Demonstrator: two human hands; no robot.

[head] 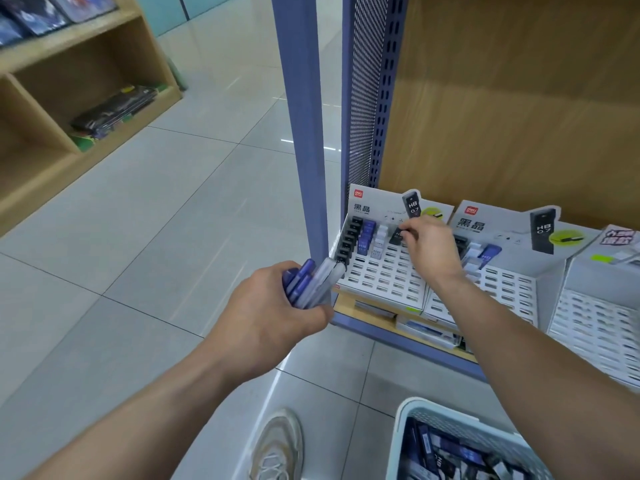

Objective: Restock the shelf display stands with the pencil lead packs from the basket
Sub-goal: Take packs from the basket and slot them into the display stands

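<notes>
Stationery shop — branded display stands [388, 268], stocked wooden shelves [69, 81], tiled floor [194, 188]

There are three stands: left stand [381, 271], middle stand [498, 285] and right stand [595, 323], which is cut by the edge. The left stand has three filled columns: one black column [349, 237], one blue column [366, 235], one white column [379, 239]. Two hands are visible. The left hand [273, 317] holds one bundle [308, 282] of several packs, too tight to count; the right hand [431, 247] pinches one black pack [397, 235]. One basket [401, 441], one shoe [277, 448].
</notes>
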